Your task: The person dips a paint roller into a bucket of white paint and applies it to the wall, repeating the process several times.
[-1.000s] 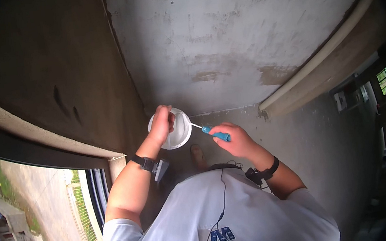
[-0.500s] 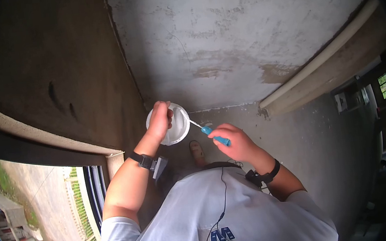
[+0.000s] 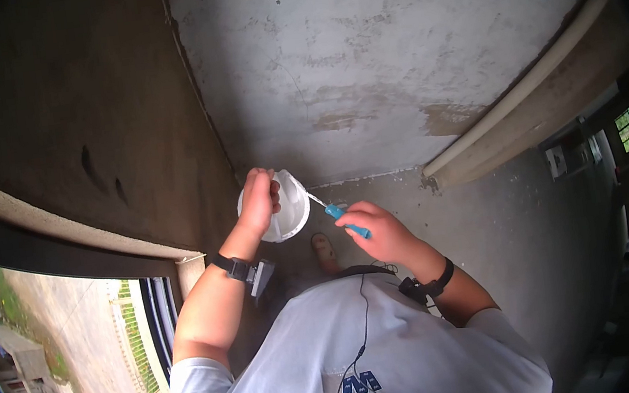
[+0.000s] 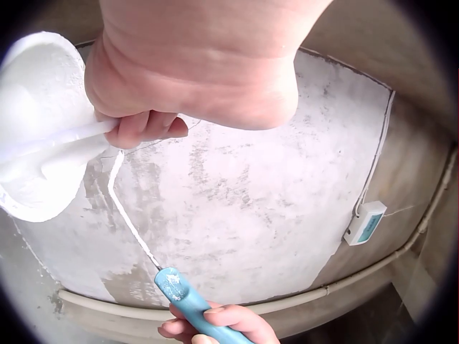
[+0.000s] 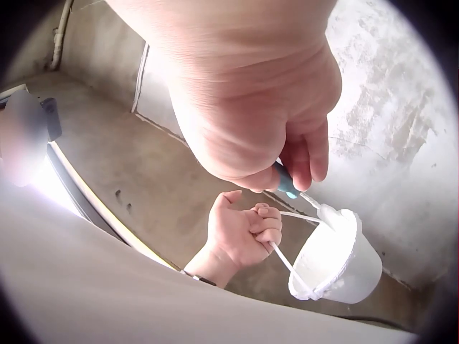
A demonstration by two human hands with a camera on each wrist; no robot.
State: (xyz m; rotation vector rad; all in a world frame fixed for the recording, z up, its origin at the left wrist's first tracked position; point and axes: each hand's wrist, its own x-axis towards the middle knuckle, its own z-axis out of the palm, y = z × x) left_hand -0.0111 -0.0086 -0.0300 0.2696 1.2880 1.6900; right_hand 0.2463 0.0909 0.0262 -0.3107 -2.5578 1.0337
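My left hand [image 3: 259, 202] grips the thin white handle of a small white bucket [image 5: 364, 271], which hangs below the fist. White paint coats the inside of the bucket, and its rim [image 4: 36, 216] is smeared. In my right hand [image 3: 383, 233] is the blue grip of a paint roller [image 4: 188, 301]. Its bent wire arm, covered in white, runs over to the bucket. At the rim, in the right wrist view, the white roller end [image 5: 331, 216] leans into the bucket's mouth; its lower part blends with the white inside.
A patchy white-painted wall [image 3: 390, 46] stands ahead, with a brown wall [image 3: 84, 107] to the left. A pale pipe [image 3: 529, 91] runs along the wall's right side. A small box [image 4: 367, 223] is mounted on the wall. A window opening lies at lower left; one shoe [image 3: 323, 250] shows on the floor.
The bucket has tipped slightly, its mouth turning a little to the right. My right hand and the roller grip have shifted slightly left; both hands keep their hold.
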